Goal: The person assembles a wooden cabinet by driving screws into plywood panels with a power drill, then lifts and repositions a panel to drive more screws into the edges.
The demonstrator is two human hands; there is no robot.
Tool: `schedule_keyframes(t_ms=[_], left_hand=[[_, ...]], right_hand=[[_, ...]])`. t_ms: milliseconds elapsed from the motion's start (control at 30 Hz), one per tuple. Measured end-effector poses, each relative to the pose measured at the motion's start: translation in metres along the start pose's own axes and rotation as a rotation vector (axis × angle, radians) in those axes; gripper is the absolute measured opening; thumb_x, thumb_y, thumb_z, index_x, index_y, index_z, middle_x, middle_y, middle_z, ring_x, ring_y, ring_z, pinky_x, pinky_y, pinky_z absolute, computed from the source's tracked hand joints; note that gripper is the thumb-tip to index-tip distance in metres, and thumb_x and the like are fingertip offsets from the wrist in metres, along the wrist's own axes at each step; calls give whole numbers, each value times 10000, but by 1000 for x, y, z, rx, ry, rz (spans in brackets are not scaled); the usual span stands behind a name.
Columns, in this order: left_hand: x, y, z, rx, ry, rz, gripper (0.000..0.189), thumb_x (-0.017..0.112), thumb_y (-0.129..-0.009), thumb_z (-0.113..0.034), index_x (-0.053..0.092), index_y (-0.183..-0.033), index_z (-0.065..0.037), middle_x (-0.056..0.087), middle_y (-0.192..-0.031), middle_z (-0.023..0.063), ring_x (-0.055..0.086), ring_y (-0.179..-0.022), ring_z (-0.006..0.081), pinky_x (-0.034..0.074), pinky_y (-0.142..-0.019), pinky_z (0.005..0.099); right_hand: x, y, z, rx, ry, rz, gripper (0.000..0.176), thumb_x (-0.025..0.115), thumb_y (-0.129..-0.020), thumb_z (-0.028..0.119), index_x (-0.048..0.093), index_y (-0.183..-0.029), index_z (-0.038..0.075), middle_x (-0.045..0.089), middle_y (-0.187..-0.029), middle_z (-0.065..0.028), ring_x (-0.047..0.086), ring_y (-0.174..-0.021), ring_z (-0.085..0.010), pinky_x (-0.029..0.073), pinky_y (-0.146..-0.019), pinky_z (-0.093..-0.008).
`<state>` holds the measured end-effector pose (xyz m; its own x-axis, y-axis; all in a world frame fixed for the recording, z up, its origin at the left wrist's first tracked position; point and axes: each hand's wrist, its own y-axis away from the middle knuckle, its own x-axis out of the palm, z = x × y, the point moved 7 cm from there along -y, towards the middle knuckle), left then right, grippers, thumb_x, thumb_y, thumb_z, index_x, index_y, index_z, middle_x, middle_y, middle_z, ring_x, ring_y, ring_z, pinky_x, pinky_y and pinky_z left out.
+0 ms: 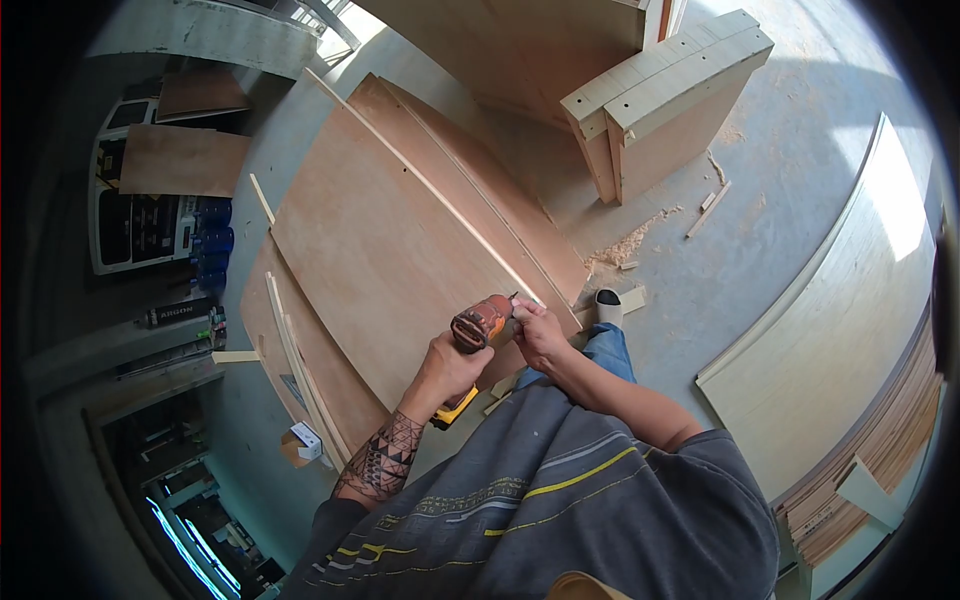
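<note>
Workshop, concrete floor (690, 265), daylight at the far side. Item: one power drill (484, 320), reddish body with yellow at the base, located above the near end of a large plywood panel (380, 230), close to the person's body. Left hand (455, 368): closed around the drill's handle. Right hand (540, 332): fingers bent in at the bit end; whether they pinch anything is too small to tell. Pale wood strip (500, 262): one, long, running along the panel's upper edge, its near end just beside the right hand. Loose strips (290, 345): narrow, lying left of the panel on another sheet. Small box (302, 443): white and brown card, by the near ends of those strips; contents cannot be made out. Wood shavings (630, 240): heaped on the floor beyond the panel, offcuts nearby. Box-like wooden units (675, 110): thick-edged, dark holes along the pale edges, upright beyond the shavings; interiors hidden. Plywood sheet (820, 300): right side, large, with stacked boards (860, 475) beside it. Blue jugs (212, 240): several, grouped at far left beside a van (112, 220); fill cannot be told. Cylinder (180, 312): dark, lettered ARGON, lying sideways in this view, near the jugs.
</note>
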<state>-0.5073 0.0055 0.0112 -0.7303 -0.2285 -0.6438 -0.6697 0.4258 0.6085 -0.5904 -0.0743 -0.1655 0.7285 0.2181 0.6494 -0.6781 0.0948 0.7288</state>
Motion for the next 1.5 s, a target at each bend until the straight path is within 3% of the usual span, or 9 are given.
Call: schedule_keyframes(t_ms=[300,600,700,867,1033,1133,1267,1333,1500], left_hand=[[-5,-6,-7,-98,-12,43,385,735,-849,-285,715,-1003,67,755,-922,254,775,-950,344,596,-827,418],[1,-18,-12,-121,-65,89,353,688,-881,-277,709,-1026,45,752,-925,231,771,-926,309,591,-827,409],[9,-21,-11,-136,-68,67,348,686,-883,-273,710,-1025,44,752,-926,233,769,-940,313,591,-839,408],[21,-24,0,-14,-20,-16,308,674,-906,-256,706,-999,36,748,-853,183,773,-848,276,598,-772,406],[36,-20,23,-255,168,90,239,672,-944,-236,695,-948,2,675,-698,50,685,-576,129,548,-535,327],[36,-23,23,-85,31,-33,206,685,-949,-219,698,-987,-17,653,-679,23,657,-563,101,535,-512,294],[34,-22,22,-183,170,-12,183,693,-954,-202,697,-1025,-33,623,-673,-12,618,-548,78,524,-510,269],[35,-18,28,-314,321,83,265,704,-934,-248,720,-1010,6,678,-694,55,680,-596,140,564,-568,324],[21,14,56,-207,475,-40,259,743,-933,-230,711,-1065,-9,674,-731,20,659,-614,91,559,-576,279]], right_hand=[[0,5,3,67,-16,18,115,679,-1031,224,699,-1068,117,600,-764,57,462,-587,-51,367,-527,-229],[-33,25,11,188,341,119,126,635,-984,150,691,-1064,70,675,-815,-20,542,-632,-78,420,-564,-225],[-45,24,22,68,576,64,158,648,-972,165,677,-1048,30,687,-810,-57,579,-648,-121,478,-595,-293],[-30,46,78,-451,1088,-102,233,733,-917,175,636,-1040,2,673,-797,-151,645,-706,-289,531,-701,-433],[-25,35,78,-490,1225,-74,343,775,-896,191,600,-1154,49,638,-915,-172,681,-843,-343,543,-769,-448],[-17,34,78,-548,1271,-64,384,779,-899,197,581,-1203,70,605,-1028,-194,678,-886,-369,545,-792,-472],[-15,38,79,-574,1325,-75,397,791,-902,188,594,-1216,45,598,-1074,-179,658,-911,-334,544,-816,-444],[-16,35,76,-587,1340,-43,384,770,-912,181,585,-1223,52,592,-1075,-194,670,-901,-360,547,-808,-464],[-35,17,90,-466,1299,11,342,683,-940,115,561,-1235,-6,604,-1062,-227,684,-874,-356,549,-797,-484]])
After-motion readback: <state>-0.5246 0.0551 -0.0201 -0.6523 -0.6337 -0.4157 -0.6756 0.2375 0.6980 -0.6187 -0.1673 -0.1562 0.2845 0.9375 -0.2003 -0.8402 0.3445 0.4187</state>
